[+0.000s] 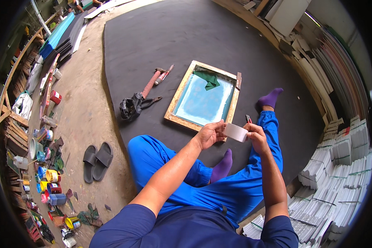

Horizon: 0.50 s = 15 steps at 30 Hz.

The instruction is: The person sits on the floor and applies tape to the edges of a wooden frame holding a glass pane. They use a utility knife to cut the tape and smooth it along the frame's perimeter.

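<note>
The grips of the left hand (211, 134) and right hand (258, 137) pinch a pale tape roll (236, 132) by the wooden frame (182, 121). Likely light and firm, it suits fingertips on its rims.

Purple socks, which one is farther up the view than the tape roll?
The right foot's sock, to the right of the wooden frame; the left foot's sock is below the tape roll.

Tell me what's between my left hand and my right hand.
A pale roll of tape lies there, as the head view shows: the left hand at its left edge, the right hand at its right.
</note>
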Tool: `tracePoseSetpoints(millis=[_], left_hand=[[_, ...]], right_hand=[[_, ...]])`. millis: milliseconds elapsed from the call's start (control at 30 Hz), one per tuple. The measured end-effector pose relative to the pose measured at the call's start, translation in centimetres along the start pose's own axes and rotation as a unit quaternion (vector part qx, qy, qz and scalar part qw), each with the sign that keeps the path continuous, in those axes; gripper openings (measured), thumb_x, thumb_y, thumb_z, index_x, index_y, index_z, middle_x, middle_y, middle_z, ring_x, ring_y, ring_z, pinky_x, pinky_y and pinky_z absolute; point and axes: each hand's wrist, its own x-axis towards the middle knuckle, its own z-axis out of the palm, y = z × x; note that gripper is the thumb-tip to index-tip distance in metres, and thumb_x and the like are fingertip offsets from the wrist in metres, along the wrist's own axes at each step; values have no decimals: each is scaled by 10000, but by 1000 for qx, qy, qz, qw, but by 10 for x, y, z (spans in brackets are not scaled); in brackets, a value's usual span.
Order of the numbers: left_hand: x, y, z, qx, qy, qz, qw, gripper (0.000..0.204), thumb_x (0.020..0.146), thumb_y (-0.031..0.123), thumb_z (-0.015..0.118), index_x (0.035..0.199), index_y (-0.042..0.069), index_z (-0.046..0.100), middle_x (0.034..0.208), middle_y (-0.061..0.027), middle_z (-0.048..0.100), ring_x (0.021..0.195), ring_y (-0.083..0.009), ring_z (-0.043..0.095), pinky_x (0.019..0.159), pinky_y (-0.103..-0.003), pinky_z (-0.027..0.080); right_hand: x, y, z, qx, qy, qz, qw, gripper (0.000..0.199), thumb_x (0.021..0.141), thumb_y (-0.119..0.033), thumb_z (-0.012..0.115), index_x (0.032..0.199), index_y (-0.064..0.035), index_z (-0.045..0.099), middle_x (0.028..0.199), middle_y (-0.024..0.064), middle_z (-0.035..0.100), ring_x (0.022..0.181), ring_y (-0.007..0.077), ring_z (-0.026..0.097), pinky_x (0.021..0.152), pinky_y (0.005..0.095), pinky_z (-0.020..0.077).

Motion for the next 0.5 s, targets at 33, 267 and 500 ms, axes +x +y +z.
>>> tracePoseSetpoints(millis=[33, 267, 500], left_hand=[[-3, 0, -3, 13, 9, 8, 1000, 343, 1022, 409, 668, 1104, 79, 721, 905, -23, 737, 847, -167, 723, 770, -320, 577], [-21, 3, -6, 123, 140, 50, 981, 213, 923, 251, 821, 971, 60, 740, 787, -16, 706, 654, -125, 670, 641, -289, 563], [-14, -50, -44, 246, 184, 39, 951, 267, 920, 229, 822, 1022, -7, 753, 886, -88, 761, 694, -133, 705, 634, -281, 593]], right_hand=[[-1, 0, 3, 0, -2, 2, 1000, 322, 817, -289, 640, 903, 21, 656, 832, 47, 629, 760, 120, 579, 685, 264, 444], [-6, 0, 15, -51, -4, 39, 998, 343, 946, -346, 708, 872, -20, 634, 786, -13, 582, 772, 87, 531, 670, 265, 388], [-22, 67, 1, -136, -29, 88, 986, 403, 950, -368, 759, 852, 8, 653, 731, -6, 543, 740, 91, 525, 621, 304, 408]])
